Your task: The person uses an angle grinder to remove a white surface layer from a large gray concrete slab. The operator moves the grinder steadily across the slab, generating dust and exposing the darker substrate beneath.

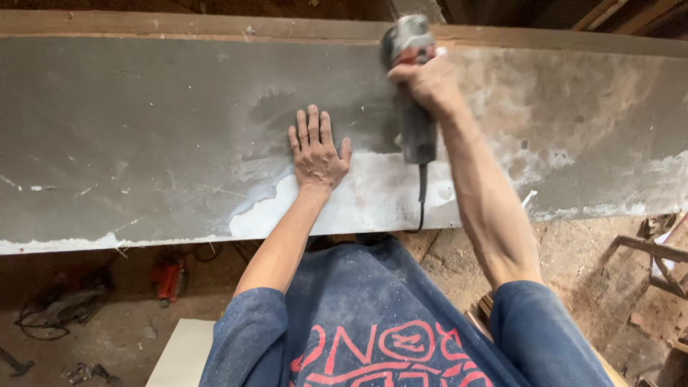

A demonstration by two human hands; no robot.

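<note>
Gripping a grey angle grinder (412, 93) near its red-collared head, the right hand (428, 82) holds the tool at the far edge of a long grey slab (129, 136). Its long axis runs away from the person, head pointing outward, black cord (421, 204) trailing back over the near edge. The disc is hidden beneath the tool. Spread flat with fingers wide, the left hand (315, 152) presses on the dusty white patch just beside it. A red tool (168, 278) on the floor is hard to make out.
</note>
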